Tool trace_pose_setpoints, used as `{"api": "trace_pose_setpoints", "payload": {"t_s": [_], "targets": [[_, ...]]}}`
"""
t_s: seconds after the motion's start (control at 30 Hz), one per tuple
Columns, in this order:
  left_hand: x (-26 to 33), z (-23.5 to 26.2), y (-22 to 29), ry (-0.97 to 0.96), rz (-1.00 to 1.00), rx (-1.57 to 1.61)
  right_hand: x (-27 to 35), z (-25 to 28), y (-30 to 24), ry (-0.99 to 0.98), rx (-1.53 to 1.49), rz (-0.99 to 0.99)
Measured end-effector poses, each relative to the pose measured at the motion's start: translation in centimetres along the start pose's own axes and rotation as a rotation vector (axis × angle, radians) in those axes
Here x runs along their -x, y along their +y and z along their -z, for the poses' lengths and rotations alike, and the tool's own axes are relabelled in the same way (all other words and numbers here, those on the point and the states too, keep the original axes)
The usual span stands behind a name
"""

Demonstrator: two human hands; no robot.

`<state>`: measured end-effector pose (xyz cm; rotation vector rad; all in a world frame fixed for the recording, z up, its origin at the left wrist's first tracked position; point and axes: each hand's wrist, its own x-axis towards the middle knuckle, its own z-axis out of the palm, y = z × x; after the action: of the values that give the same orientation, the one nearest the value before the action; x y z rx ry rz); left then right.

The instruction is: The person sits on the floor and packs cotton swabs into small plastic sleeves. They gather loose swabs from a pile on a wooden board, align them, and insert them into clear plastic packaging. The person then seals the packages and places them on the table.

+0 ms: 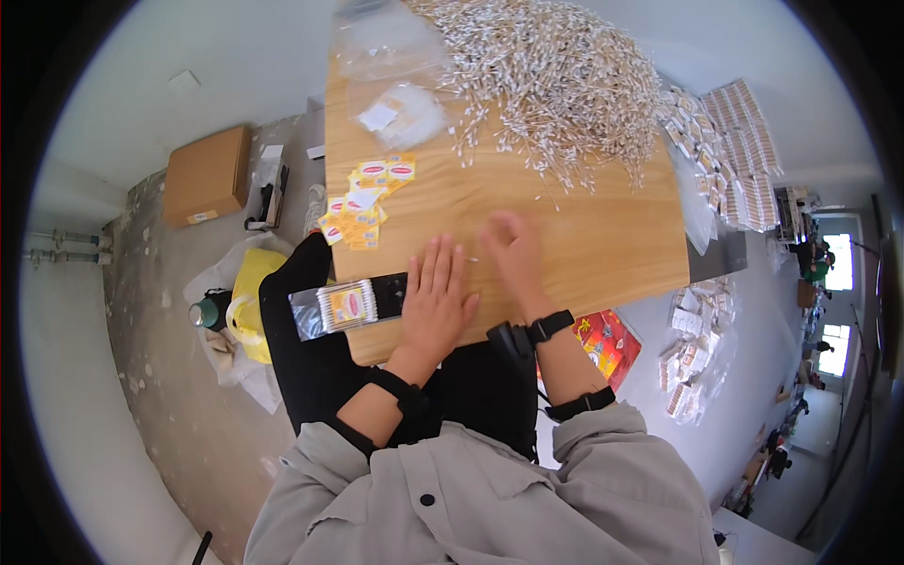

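My left hand (436,294) lies flat near the table's front edge, fingers stretched out, at the right end of a flat black piece (388,296). On that piece's left side is a clear plastic bag (308,314) with a row of cotton swabs and a yellow-and-white card (347,304) in it; it juts past the table edge. To the right, my right hand (511,247) is over the table with fingers curled. Motion blurs it, and whether it holds anything cannot be seen. A tiny white bit (472,260) lies between the hands.
A big heap of loose cotton swabs (565,85) covers the far right of the wooden table (603,240). Yellow cards (363,212) and clear bags (405,113) lie at left. Packed swabs (744,141) sit beyond the right edge. A cardboard box (207,176) stands on the floor.
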<state>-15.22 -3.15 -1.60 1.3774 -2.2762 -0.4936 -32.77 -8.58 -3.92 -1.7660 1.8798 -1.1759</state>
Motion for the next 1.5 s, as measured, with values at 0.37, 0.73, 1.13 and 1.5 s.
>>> {"api": "trace_pose_setpoints", "payload": {"t_s": [0.37,0.73,1.13,1.5], "targets": [[-0.6,-0.8,0.6,-0.082,-0.030,-0.164,-6.7,3.2,7.6,0.286,0.319,-0.140],[-0.5,-0.5,0.6,-0.032,-0.024,-0.113,0.8,0.7,-0.5,-0.002,-0.020,-0.051],[-0.7,-0.4,0.7,-0.059,-0.041,-0.151,-3.4,0.2,-0.6,-0.115,0.004,0.242],[-0.4,-0.6,0.6,-0.020,-0.009,-0.088,-4.3,0.0,-0.4,-0.427,-0.070,0.125]]}}
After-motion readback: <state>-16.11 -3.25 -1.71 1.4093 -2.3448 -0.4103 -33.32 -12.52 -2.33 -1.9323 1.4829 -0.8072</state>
